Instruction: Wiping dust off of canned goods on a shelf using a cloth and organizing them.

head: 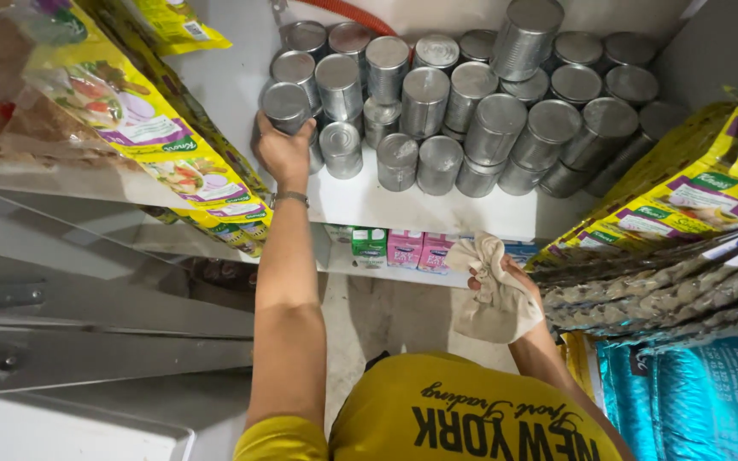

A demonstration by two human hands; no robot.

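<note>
My left hand (282,152) is raised to the white shelf (360,205) and grips a silver tin can (287,106) at the left end of the stack. Many more unlabelled silver cans (471,111) are piled two or three high across that shelf. My right hand (506,286) is lower, in front of my chest, closed around a crumpled beige cloth (493,299). A thin bracelet circles my left wrist. My yellow shirt fills the bottom of the view.
Yellow and green food packets (164,145) hang down the left side, more of them (685,196) at the right above teal foil bags (694,393). Small cartons (395,248) stand on a lower shelf. Grey metal shelf rails (87,324) lie at the left.
</note>
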